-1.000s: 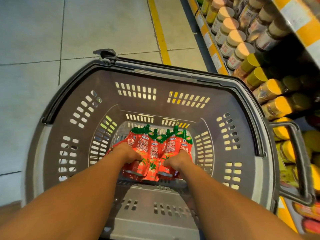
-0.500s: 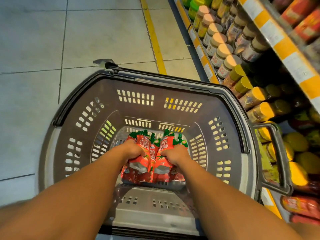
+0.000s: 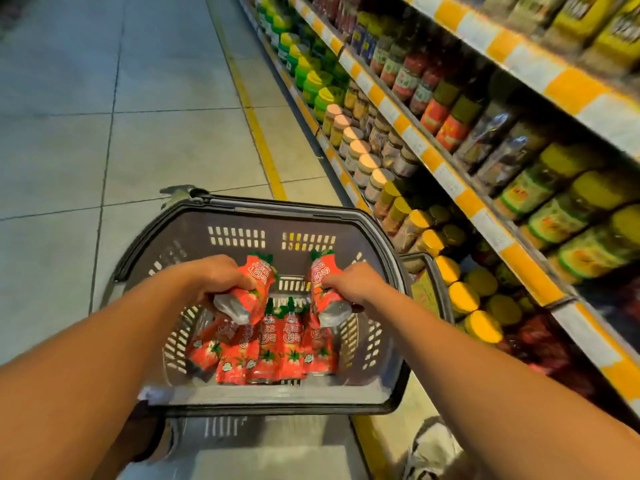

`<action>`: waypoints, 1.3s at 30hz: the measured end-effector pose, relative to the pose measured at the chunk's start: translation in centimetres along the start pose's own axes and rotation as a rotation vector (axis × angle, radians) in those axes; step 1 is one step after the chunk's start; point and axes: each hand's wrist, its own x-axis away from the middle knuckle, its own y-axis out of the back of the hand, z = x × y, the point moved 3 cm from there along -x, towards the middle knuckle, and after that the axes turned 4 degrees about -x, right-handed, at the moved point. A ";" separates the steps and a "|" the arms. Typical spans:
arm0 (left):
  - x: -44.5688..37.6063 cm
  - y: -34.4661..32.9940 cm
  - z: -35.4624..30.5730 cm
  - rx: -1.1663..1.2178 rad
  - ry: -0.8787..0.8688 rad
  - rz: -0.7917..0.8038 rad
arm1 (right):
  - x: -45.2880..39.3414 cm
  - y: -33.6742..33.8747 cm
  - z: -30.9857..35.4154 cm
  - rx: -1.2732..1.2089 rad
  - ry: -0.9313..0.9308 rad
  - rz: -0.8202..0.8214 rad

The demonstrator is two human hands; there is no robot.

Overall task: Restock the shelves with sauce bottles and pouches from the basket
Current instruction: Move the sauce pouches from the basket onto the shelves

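A grey plastic basket stands on the floor in front of me. Several red sauce pouches with green caps lie on its bottom. My left hand grips a red pouch lifted above the pile. My right hand grips another red pouch at about the same height. Both held pouches are raised inside the basket's rim, tilted with their caps pointing away from me.
Shelves with yellow-and-white price strips run along the right, packed with jars and bottles. Yellow-lidded jars fill the lower shelf beside the basket. A yellow floor line borders the tiled aisle. A shoe shows at the bottom.
Both hands have closed on a pouch each and lifted them up off the pile, moving apart. The view has tilted up toward the shelves.
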 end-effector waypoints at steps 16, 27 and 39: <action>13.3 -9.0 -13.9 0.397 -0.407 0.023 | 18.7 14.0 -2.9 -0.745 0.206 -0.226; 17.7 -20.7 -23.5 0.288 -0.510 0.208 | 28.1 26.0 -13.8 -0.776 0.186 -0.531; 15.0 -34.5 -32.7 0.020 -0.604 0.301 | 29.1 31.3 -24.7 -0.672 0.080 -1.011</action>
